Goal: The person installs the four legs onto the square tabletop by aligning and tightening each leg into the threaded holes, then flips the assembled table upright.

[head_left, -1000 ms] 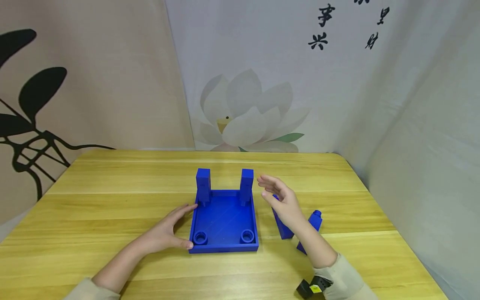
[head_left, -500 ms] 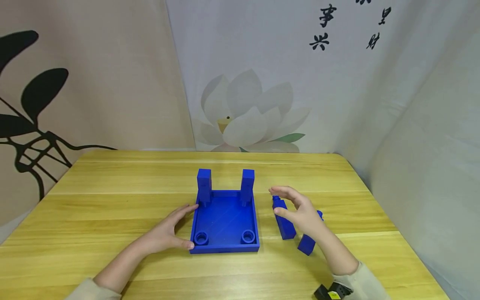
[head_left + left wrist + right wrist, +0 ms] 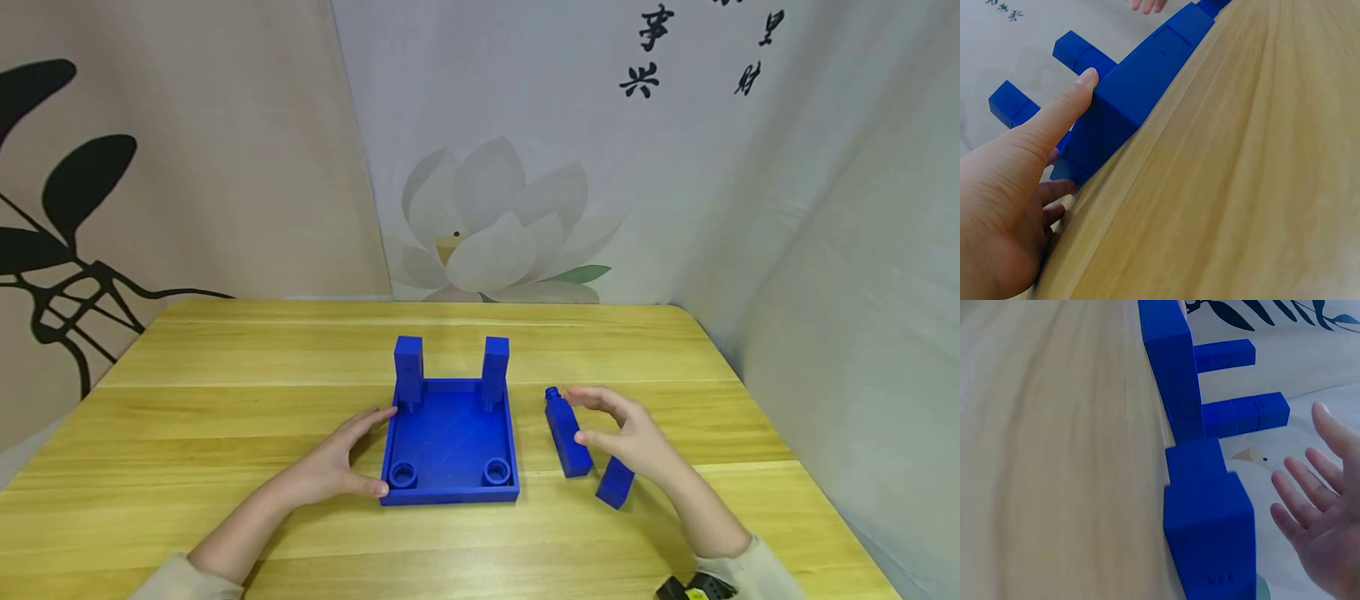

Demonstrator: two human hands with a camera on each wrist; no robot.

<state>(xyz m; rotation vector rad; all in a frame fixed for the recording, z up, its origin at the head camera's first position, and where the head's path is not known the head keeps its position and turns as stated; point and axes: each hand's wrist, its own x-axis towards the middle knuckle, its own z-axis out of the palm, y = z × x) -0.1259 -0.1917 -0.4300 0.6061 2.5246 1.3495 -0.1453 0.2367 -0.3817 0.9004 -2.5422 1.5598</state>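
— Behind the bench hung cloth printed with a pale lotus [image 3: 491, 237] and black leaves; what lay on the wood in the head view?

— Near the middle sat a blue square tray [image 3: 448, 437], two posts [image 3: 407, 367] standing at its far corners and two round sockets [image 3: 402, 476] empty at its near ones. The left hand [image 3: 333, 462] lay against the tray's left wall, fingers straight, gripping nothing. Toward the right edge lay two loose blue pegs — the nearer peg [image 3: 566, 433] just beside the tray, the second peg [image 3: 617, 482] partly under the right hand [image 3: 626, 433]. That hand hovered over them, fingers loosely bent, nothing in it yet.

— And the left wrist view?

— Thumb [image 3: 1054, 119] flat along the tray's outer wall [image 3: 1129, 103], bracing rather than clasping.

— The right wrist?

— Open palm [image 3: 1322, 506], fingers spread, just beside a peg [image 3: 1210, 519] lying on the bench; no contact that I could tell.

— How should the pick-up go, in your judgement?

— Pinch the peg across its long sides near the middle, so it can be tipped upright with the stub end down, and let the left hand steady the tray against sliding.
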